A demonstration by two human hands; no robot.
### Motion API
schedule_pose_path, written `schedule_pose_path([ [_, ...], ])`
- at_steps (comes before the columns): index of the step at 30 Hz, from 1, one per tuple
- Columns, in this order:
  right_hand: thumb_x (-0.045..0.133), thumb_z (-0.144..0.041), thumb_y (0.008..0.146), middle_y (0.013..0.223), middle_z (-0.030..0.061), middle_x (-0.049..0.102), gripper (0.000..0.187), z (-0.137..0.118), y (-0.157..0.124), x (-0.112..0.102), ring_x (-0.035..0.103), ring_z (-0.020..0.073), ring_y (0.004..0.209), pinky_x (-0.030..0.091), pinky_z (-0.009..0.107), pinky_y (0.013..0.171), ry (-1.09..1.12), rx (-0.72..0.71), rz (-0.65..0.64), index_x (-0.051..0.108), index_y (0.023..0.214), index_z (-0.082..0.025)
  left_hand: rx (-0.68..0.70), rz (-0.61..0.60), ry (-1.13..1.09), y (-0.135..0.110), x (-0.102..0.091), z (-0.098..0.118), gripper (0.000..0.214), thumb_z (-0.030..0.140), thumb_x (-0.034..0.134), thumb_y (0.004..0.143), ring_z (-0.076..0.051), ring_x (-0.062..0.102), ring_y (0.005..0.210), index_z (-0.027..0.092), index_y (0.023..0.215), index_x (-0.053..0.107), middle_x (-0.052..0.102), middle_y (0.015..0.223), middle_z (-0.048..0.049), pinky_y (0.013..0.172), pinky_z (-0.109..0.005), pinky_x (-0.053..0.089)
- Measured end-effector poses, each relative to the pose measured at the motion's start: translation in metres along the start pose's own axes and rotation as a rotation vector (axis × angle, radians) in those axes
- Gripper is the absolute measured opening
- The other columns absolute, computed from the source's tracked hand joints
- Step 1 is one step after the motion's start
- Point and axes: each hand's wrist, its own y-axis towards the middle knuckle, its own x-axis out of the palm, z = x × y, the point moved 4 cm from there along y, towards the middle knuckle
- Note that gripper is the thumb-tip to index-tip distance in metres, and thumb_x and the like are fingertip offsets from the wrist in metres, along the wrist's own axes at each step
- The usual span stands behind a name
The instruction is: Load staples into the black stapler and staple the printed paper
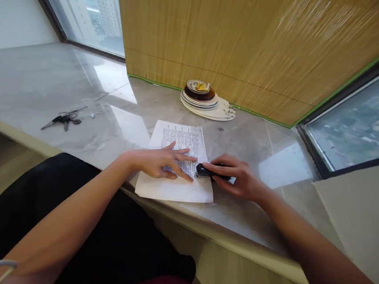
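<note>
Printed sheets of paper (174, 189) lie near the front edge of the grey ledge, their lower part blank. My left hand (162, 161) rests on them with its fingers spread, covering part of the text. At the right edge of the paper, my right hand (236, 175) is closed around a black stapler (203, 170). The stapler's front end sits over the paper's edge, close to my left fingertips. Its rear is hidden under my right fingers. Whether a staple has gone in cannot be seen.
Stacked plates (209, 111) with a small yellow packet (202, 86) on top stand by the bamboo blind (220, 33). A bunch of keys (64, 120) lies on the left of the marble ledge (21, 81). Two tiny dark pieces (220, 129) lie beyond the paper.
</note>
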Motion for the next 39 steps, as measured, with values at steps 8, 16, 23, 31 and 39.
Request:
schedule_pose_path([
  [8,0.057,-0.017,0.101,0.118,0.0076,0.072,0.057,-0.01,0.004,0.003,0.066,0.0232,0.103,0.056,0.039,0.089,-0.061,0.012,-0.023,0.054,0.154,-0.038,0.017,0.061,-0.031,-0.002,-0.003,0.002,0.053,0.017,0.068,0.095,-0.036,0.024,0.16,0.054,0.132,0.069,0.046,0.164,0.0091,0.126,-0.075,0.008],
  [16,0.058,-0.017,0.1,0.118,0.0081,0.072,0.059,-0.014,0.004,0.004,0.066,0.0247,0.104,0.057,0.041,0.088,-0.106,0.046,-0.037,0.052,0.154,-0.039,0.026,0.123,-0.058,-0.002,-0.005,0.002,0.056,0.013,0.076,0.088,-0.035,0.031,0.157,0.055,0.125,0.073,0.051,0.16,0.0099,0.127,-0.072,0.015],
  [23,0.057,-0.016,0.099,0.117,0.0077,0.072,0.059,-0.019,0.006,0.005,0.067,0.0246,0.103,0.057,0.041,0.088,-0.141,0.039,-0.043,0.053,0.154,-0.039,-0.021,0.087,-0.083,-0.001,-0.005,0.003,0.054,0.014,0.076,0.089,-0.036,0.026,0.159,0.054,0.126,0.072,0.049,0.161,0.0114,0.127,-0.074,0.009],
  [31,0.054,-0.012,0.095,0.118,0.0127,0.069,0.058,-0.031,0.01,0.013,0.063,0.0282,0.103,0.056,0.036,0.073,-0.418,0.029,-0.183,0.057,0.151,-0.028,0.039,0.158,-0.075,-0.001,-0.004,-0.001,0.055,0.013,0.079,0.085,-0.034,0.035,0.156,0.054,0.121,0.075,0.056,0.156,0.0098,0.128,-0.068,0.021],
  [39,0.065,-0.026,0.1,0.111,0.0086,0.068,0.058,0.001,0.005,-0.003,0.065,0.0213,0.096,0.055,0.034,0.083,-0.054,0.033,-0.102,0.051,0.156,-0.03,0.044,0.064,0.055,-0.005,-0.003,0.0,0.05,0.022,0.068,0.095,-0.034,0.027,0.16,0.053,0.134,0.068,0.045,0.165,0.0084,0.128,-0.069,0.021],
])
